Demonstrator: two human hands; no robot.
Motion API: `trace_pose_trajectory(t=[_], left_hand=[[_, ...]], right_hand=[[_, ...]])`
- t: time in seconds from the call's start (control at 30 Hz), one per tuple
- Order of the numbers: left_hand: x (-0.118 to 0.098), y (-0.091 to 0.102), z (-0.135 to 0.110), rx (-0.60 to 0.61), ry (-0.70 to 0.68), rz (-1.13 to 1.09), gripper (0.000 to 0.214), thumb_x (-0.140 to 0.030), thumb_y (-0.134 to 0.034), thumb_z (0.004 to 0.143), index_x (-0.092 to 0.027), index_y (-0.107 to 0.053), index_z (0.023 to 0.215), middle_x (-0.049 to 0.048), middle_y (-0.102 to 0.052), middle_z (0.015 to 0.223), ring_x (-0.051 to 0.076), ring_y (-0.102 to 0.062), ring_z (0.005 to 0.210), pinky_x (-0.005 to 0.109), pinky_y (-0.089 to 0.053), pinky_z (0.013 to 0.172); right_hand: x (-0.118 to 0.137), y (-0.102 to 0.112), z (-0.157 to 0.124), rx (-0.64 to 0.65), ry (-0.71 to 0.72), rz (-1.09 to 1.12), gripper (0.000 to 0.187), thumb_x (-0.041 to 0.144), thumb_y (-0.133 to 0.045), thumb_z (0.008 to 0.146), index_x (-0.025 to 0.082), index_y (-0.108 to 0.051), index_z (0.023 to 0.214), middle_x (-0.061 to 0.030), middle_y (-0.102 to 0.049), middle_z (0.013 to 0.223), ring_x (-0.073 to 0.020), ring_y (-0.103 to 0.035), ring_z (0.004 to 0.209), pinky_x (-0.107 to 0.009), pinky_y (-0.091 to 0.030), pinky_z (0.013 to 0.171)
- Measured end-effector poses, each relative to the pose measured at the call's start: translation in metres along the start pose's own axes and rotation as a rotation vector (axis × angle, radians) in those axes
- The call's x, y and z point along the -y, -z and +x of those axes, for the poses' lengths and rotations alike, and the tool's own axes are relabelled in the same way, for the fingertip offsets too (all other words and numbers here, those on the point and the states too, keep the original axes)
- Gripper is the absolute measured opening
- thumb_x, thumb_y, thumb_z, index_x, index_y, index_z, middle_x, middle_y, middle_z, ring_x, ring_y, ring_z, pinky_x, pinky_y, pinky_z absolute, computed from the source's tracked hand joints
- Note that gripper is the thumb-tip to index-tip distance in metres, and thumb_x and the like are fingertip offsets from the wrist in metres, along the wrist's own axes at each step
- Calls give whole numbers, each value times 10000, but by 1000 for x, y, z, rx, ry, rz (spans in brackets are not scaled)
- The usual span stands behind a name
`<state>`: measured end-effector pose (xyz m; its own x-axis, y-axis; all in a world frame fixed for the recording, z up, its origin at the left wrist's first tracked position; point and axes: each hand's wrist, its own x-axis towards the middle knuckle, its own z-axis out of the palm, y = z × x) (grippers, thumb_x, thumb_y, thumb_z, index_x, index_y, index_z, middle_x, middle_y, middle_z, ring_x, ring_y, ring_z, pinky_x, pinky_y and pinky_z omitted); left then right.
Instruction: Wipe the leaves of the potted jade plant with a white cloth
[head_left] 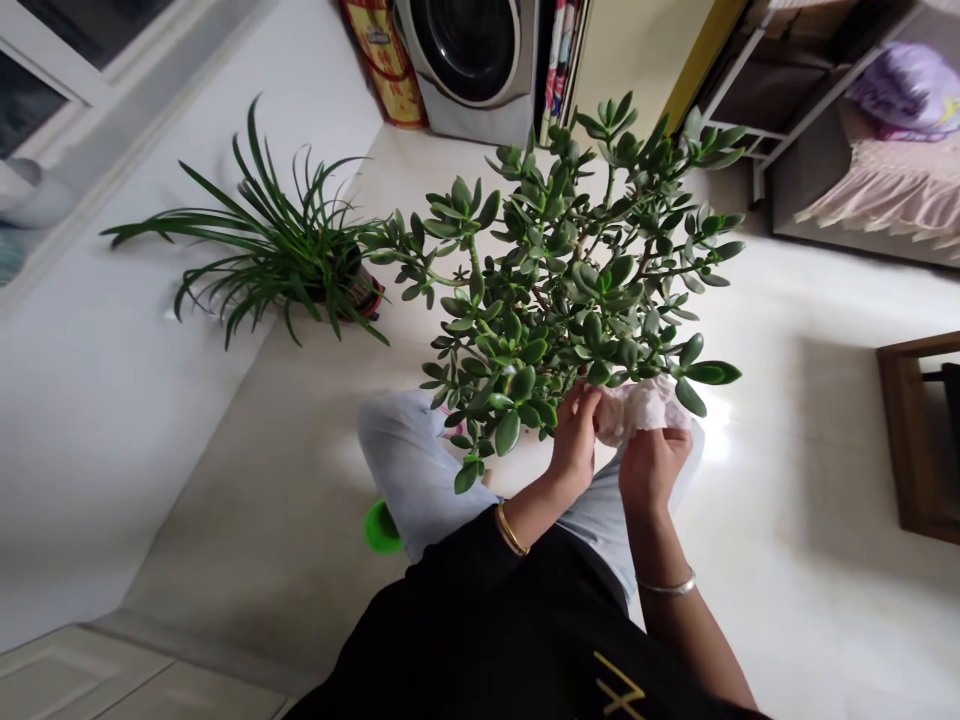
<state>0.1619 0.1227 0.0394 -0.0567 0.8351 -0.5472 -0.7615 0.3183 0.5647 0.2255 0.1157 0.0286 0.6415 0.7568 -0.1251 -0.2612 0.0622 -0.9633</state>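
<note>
A large jade plant (555,270) with thick green leaves spreads out in front of my knees. My left hand (576,435) is at its lower edge, fingers curled among the leaves beside a pale cloth; the leaves hide what its fingertips grip. My right hand (651,465) pinches the crumpled whitish cloth (651,405), which lies just under the plant's right-hand leaves. The plant's pot is mostly hidden by foliage and my legs.
To the left a long-leaved potted plant (300,250) stands by the wall. A green container (383,527) sits beside my left leg. A washing machine (472,60) is ahead, a wooden stool (911,440) at right, and a shelf rack (795,85) far right.
</note>
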Motion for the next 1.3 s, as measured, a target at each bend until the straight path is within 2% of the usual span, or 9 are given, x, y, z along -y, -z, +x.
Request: trace_pose_trajectory(t=[0.13, 0.3, 0.43, 0.67, 0.8, 0.93, 1.03, 1.2, 1.3], left_hand=[[-12, -11, 11, 152, -32, -27, 273, -383, -856, 723, -206, -685, 842, -9, -708, 868, 159, -648, 890, 284, -474, 842], [-12, -15, 24, 167, 53, 3, 354, -407, -888, 670, -207, -672, 864, -5, -705, 812, 176, -670, 840, 291, -465, 736], [-11, -20, 27, 136, 48, 21, 406, -442, -893, 650, -210, -643, 869, -16, -690, 766, 173, -678, 778, 285, -459, 678], [-10, -24, 22, 132, -32, -1, 378, -404, -878, 656, -200, -646, 874, -23, -707, 825, 140, -653, 777, 275, -490, 748], [-8, -22, 20, 83, -58, 35, 344, -391, -856, 686, -204, -629, 864, -35, -689, 821, 130, -636, 782, 269, -478, 768], [-10, -22, 19, 99, -107, 31, 355, -384, -858, 667, -209, -628, 875, -22, -689, 845, 143, -644, 815, 288, -483, 796], [-13, -16, 15, 105, -121, 52, 326, -361, -860, 679, -222, -637, 871, -16, -696, 862, 154, -644, 830, 301, -487, 802], [-13, 16, -4, 93, -117, 196, 286, -369, -807, 748, -216, -690, 959, 28, -761, 996, 190, -682, 957, 325, -505, 906], [-16, 38, -22, 209, -147, 352, 281, -375, -718, 856, -202, -716, 1077, 75, -777, 1102, 226, -689, 1078, 344, -504, 968]], right_hand=[[1, -6, 12, 58, 20, -3, 222, 277, -814, 707, 161, -729, 876, 11, -701, 803, -143, -648, 722, -276, -553, 709], [2, -15, 18, 48, 62, -36, 148, 233, -765, 675, 159, -675, 766, 37, -627, 685, -122, -550, 611, -239, -472, 560], [0, -21, 23, 3, 125, -45, 110, 208, -720, 653, 171, -656, 735, 42, -627, 709, -120, -555, 640, -228, -482, 567], [-1, -28, 29, -57, 231, -4, 98, 146, -659, 650, 202, -579, 642, 73, -531, 625, -127, -565, 655, -233, -531, 621], [-3, -24, 32, -49, 215, 2, 100, 142, -664, 617, 193, -586, 651, 71, -542, 650, -124, -562, 649, -245, -535, 622], [-8, -16, 33, 9, 183, -44, 61, 174, -674, 660, 175, -637, 708, 63, -587, 671, -119, -557, 631, -250, -522, 623], [-12, -4, 27, -5, 149, -61, 126, 249, -730, 723, 159, -700, 805, 31, -661, 755, -136, -607, 695, -281, -547, 704], [-6, 32, 11, 18, 57, 50, 297, 342, -751, 794, 198, -724, 1052, -12, -736, 1006, -186, -707, 973, -358, -573, 918], [12, 54, -1, 76, 31, 132, 314, 429, -647, 864, 208, -739, 1068, -32, -738, 1082, -212, -720, 1047, -389, -583, 949]])
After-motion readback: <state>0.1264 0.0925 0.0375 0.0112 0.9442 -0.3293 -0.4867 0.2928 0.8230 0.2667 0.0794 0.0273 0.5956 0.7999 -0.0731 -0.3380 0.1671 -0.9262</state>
